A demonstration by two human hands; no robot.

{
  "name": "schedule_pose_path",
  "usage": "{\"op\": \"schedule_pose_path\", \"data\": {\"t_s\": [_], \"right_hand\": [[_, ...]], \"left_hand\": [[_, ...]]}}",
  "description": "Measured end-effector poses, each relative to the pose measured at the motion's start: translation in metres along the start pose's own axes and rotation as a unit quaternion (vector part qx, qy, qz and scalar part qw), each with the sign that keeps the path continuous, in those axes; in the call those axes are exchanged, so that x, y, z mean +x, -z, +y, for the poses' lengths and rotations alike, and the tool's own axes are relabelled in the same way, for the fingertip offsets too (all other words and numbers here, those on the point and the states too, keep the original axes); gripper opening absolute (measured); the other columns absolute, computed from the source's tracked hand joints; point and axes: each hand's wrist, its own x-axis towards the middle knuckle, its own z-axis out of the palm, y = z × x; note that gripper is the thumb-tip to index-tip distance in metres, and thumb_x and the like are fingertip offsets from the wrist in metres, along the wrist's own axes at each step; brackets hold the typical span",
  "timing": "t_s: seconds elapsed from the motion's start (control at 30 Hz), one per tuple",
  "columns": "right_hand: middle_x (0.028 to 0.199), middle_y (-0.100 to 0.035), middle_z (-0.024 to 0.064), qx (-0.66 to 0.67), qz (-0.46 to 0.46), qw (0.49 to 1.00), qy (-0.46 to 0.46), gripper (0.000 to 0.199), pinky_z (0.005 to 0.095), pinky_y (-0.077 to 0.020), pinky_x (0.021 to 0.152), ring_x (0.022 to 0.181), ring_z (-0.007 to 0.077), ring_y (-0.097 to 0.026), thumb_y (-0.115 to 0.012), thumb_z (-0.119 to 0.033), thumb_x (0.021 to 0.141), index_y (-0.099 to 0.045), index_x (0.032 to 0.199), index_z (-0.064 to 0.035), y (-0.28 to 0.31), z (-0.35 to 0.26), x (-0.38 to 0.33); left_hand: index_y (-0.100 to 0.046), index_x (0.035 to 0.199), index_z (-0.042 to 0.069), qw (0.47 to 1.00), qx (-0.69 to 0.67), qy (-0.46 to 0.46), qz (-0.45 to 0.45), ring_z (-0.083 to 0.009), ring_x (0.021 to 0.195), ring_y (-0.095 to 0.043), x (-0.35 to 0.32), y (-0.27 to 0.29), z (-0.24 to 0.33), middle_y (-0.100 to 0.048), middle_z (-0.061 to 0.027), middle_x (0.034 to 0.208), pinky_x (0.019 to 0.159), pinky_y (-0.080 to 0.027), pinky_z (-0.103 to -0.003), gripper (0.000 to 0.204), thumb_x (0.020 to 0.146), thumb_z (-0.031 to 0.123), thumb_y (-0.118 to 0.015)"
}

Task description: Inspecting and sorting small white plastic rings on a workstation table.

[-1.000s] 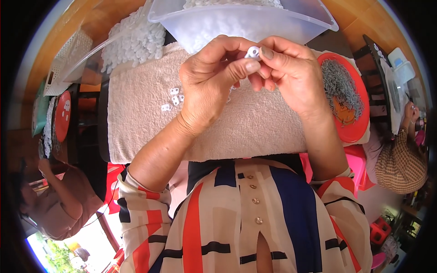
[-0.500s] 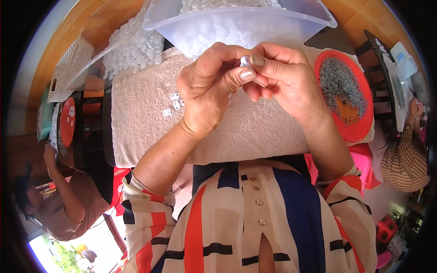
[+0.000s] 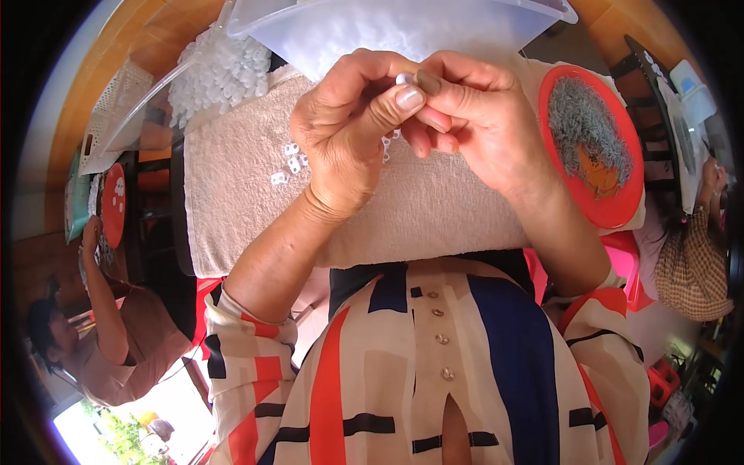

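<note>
A small white plastic piece (image 3: 402, 78) sits between the fingertips of both hands, above the towel. My left hand (image 3: 341, 128) pinches it with thumb and bent fingers. My right hand (image 3: 492, 124) is closed too, its thumb and fingertips pressed against the same piece; anything else in them is hidden. Beneath and beside the left hand, several small white pieces with holes (image 3: 294, 164) lie on the beige towel (image 3: 442, 213). A red oval tray (image 3: 635, 147) right of my right hand holds a heap of small grey parts (image 3: 577, 112).
A translucent plastic bin (image 3: 325, 35) stands beyond my hands. Left of it are heaped white pieces (image 3: 217, 81) in a clear container. One person (image 3: 124, 333) works at the left beside another red tray (image 3: 114, 205); another person (image 3: 694, 271) sits at the right.
Both hands have shifted slightly up and left in the picture, along with much of the surroundings. The grip on the white piece remains, with less of the piece showing.
</note>
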Motion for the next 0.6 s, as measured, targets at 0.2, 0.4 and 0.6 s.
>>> {"op": "schedule_pose_path", "data": {"t_s": [0.2,0.4,0.6], "right_hand": [[0.062,-0.048,0.0009,-0.019,-0.006,1.0,0.014,0.02,0.021,-0.0374,0.048,0.055,0.0142,-0.054,-0.055,-0.015,0.096,-0.062,0.094,0.0039,0.002,-0.006,0.005],[0.062,-0.049,-0.0011,-0.115,0.065,0.99,0.04,0.022,0.0196,-0.0356,0.049,0.055,0.0097,-0.053,-0.056,-0.02,0.095,-0.062,0.09,0.0001,-0.004,-0.012,0.003],[0.063,-0.05,-0.0008,-0.13,0.097,0.985,0.053,0.024,0.0203,-0.0343,0.05,0.057,0.0111,-0.054,-0.057,-0.023,0.095,-0.062,0.088,-0.0012,0.0,-0.018,0.002]], "left_hand": [[-0.062,0.103,-0.002,0.999,-0.007,-0.013,0.034,-0.0139,0.064,-0.064,0.0,-0.006,-0.007,-0.065,-0.0087,0.082,0.054,-0.052,-0.022,0.014,0.091,0.005,-0.063],[-0.065,0.107,0.002,0.996,0.062,0.007,0.058,-0.006,0.068,-0.057,-0.001,-0.001,-0.009,-0.064,-0.0014,0.082,0.054,-0.043,-0.017,0.02,0.088,0.007,-0.067],[-0.067,0.103,0.001,0.996,0.049,0.024,0.074,-0.005,0.069,-0.056,0.0,0.0,-0.009,-0.064,-0.0017,0.083,0.054,-0.044,-0.018,0.016,0.087,0.007,-0.068]]}}
